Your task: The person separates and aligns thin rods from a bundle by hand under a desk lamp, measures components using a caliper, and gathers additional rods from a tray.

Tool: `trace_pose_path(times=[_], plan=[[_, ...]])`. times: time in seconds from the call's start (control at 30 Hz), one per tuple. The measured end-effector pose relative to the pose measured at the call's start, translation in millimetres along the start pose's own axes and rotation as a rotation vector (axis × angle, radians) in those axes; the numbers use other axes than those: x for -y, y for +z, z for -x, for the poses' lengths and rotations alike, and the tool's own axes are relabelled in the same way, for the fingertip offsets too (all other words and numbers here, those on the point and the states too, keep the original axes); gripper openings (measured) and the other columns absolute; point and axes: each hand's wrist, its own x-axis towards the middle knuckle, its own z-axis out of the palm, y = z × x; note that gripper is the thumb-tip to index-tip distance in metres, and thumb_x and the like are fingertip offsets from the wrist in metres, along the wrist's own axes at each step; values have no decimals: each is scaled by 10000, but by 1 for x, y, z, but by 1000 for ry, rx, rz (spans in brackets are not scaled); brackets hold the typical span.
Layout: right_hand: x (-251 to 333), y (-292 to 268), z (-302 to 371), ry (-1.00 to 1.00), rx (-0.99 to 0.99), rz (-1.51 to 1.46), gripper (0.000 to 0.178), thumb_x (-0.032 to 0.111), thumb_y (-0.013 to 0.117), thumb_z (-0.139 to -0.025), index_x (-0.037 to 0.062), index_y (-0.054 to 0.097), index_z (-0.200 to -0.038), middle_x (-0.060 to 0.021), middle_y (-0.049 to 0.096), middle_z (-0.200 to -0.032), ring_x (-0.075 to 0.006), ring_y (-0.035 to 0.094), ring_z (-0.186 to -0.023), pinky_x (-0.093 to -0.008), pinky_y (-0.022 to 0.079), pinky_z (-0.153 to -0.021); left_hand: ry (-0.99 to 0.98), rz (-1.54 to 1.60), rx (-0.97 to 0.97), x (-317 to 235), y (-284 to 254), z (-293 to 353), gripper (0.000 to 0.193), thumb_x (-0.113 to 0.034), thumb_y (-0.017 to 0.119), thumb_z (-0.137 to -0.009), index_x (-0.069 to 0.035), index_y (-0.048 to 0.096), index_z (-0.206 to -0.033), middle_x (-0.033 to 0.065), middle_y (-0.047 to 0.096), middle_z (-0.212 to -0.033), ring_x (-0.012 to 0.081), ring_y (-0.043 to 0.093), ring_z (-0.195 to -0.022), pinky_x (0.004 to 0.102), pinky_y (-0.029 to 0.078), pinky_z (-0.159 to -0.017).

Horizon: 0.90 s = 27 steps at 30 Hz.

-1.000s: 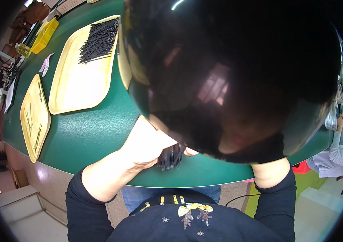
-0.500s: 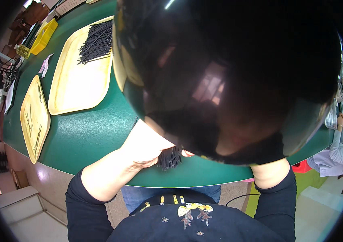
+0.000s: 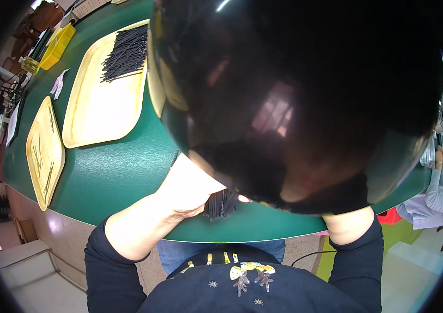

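My left hand (image 3: 191, 185) is closed around a bundle of thin black strips or wires (image 3: 220, 204), close to the table's near edge. The bundle's cut ends poke out below the hand, and its upper part is hidden. A large glossy black dome-shaped thing (image 3: 305, 115) blocks the middle and right of the view. Only the wrist of my right hand (image 3: 347, 221) shows below it. A fingertip (image 3: 244, 199) peeks out beside the bundle, probably from that hand; its other fingers are hidden.
On the green table (image 3: 122, 172), a large cream tray (image 3: 91, 112) holds many black strips. Left of it, a smaller tray (image 3: 36, 135) has several loose strips. Farther back are a yellow bin (image 3: 58, 46) and a paper scrap (image 3: 58, 84). Another person's sleeve (image 3: 435, 190) is at far right.
The black dome has shifted very slightly right in the view. The fingertip beside the bundle has moved a little, and the left hand still grips the strips.
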Motion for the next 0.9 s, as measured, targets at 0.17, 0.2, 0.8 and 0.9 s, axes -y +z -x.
trace_pose_path(times=[0.17, 0.2, 0.8, 0.9], plan=[[7, 2, 7, -3, 5, 22, 723, 3, 659, -587, -50, 307, -1216, -163, 460, -1154, -238, 473, -1046, -341, 383, -899, 17, -409, 195, -30, 27, 1, 173, -42, 731, -616, 66, 595, -618, 127, 607, -624, 158, 592, -552, 286, 500, -561], [15, -2, 13, -4, 8, 26, 725, 3, 661, -586, -50, 307, -1217, -163, 459, -1154, -239, 473, -1047, -341, 383, -900, -92, -686, 139, -41, 37, 3, 183, -60, 743, -605, 54, 600, -588, 112, 607, -601, 123, 592, -553, 231, 485, -514], [11, 14, -2, -13, 6, 137, 758, 6, 680, -574, -51, 294, -1224, -163, 450, -1165, -242, 466, -1057, -344, 378, -905, 178, 158, 227, 6, -12, 5, 327, 108, 614, -662, 57, 508, -968, 209, 568, -636, 326, 614, -660, 503, 506, -685], [17, 16, 7, -15, 11, 155, 764, 6, 684, -572, -51, 292, -1225, -163, 448, -1166, -243, 465, -1058, -345, 378, -906, 144, 49, 129, -9, 9, 6, 377, 125, 599, -663, 65, 474, -1014, 205, 559, -606, 327, 615, -637, 503, 510, -677]])
